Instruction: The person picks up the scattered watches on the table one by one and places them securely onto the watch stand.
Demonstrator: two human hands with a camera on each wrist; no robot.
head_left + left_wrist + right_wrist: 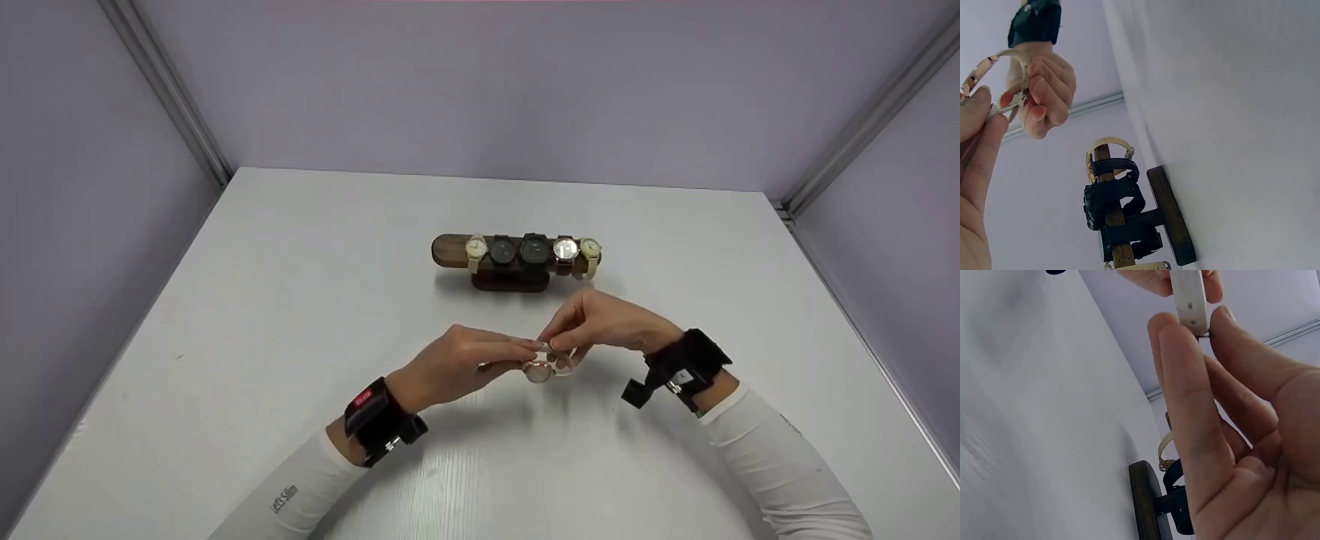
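Observation:
Both hands hold one small wristwatch (541, 367) with a pale strap and a rose-gold case, a little above the white table (300, 300). My left hand (457, 364) pinches one strap end. My right hand (600, 321) pinches the other strap end near the buckle (1016, 100). In the right wrist view the punched pale strap (1189, 298) sits between thumb and fingertips (1176, 343). Behind the hands stands a dark wooden watch stand (510, 259) carrying several watches, black ones in the middle and cream-strapped ones at the ends.
Lilac walls with metal corner rails (169, 97) enclose the table on three sides. Each wrist wears a black camera band (379, 420). The stand's foot (1171, 214) rests on the tabletop.

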